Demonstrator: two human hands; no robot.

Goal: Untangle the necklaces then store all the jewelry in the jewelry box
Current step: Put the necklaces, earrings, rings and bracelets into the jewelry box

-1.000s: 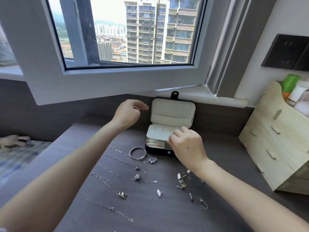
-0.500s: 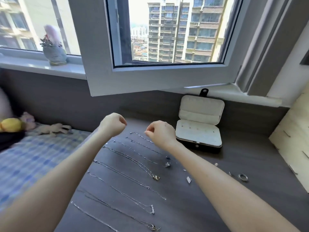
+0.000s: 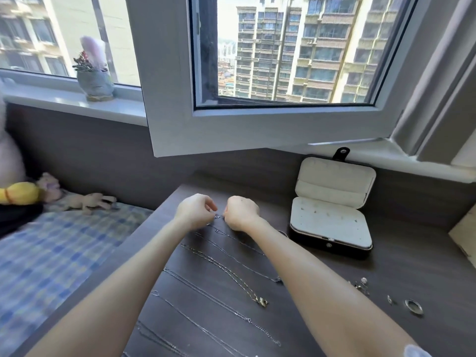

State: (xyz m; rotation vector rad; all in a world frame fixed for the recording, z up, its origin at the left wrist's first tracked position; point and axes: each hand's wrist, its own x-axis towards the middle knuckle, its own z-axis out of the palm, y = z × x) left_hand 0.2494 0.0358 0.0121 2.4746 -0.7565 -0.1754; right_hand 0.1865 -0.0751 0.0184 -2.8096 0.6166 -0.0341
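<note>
Several thin silver necklaces [image 3: 224,271] lie stretched out side by side on the dark wooden table [image 3: 386,274]. My left hand [image 3: 194,211] and my right hand [image 3: 242,212] hover close together over the far end of the rows, each pinching an end of one fine chain [image 3: 218,216] between them. The black jewelry box [image 3: 331,222] stands open at the right with its cream lid upright and its inner flap down. A ring [image 3: 414,306] and small earrings [image 3: 360,284] lie at the right.
An open window sash [image 3: 257,130] juts over the back of the table. A wooden drawer unit [image 3: 466,235] is at the right edge. A bed with a blue checked cover [image 3: 51,253] and plush toys [image 3: 85,200] lies to the left.
The view has swung left from the box. My right hand left the box, and both hands came together above the top of the necklace rows and pinched a chain.
</note>
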